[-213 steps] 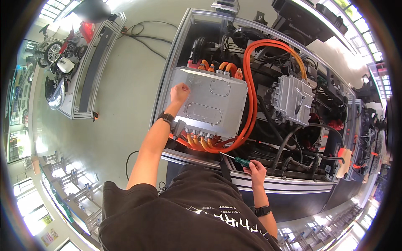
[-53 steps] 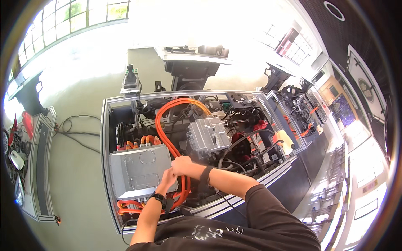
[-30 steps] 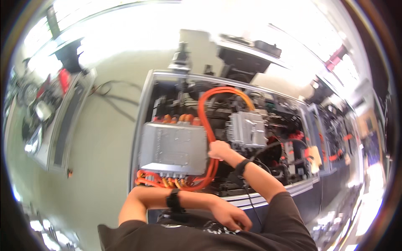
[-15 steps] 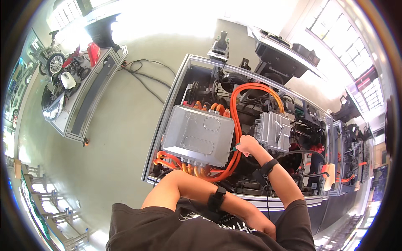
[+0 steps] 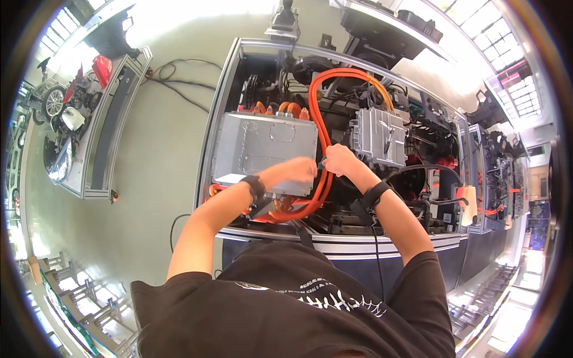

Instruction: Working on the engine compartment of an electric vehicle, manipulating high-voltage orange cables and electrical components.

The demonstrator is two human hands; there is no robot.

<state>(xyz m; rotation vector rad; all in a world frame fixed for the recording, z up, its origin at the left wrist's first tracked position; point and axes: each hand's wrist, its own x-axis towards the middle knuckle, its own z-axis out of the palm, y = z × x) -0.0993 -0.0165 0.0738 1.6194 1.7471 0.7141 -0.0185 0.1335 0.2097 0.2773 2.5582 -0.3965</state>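
Both hands' fingers, left hand [image 5: 300, 170] and right hand [image 5: 338, 159], seem clamped together around the orange cable [image 5: 322, 140] beside the grey box [image 5: 265, 150].

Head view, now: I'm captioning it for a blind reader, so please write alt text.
A person's left hand and right hand meet at the right edge of a flat grey metal box, beside thick orange cables, in an open grey metal frame. A smaller finned silver metal unit sits to the right.
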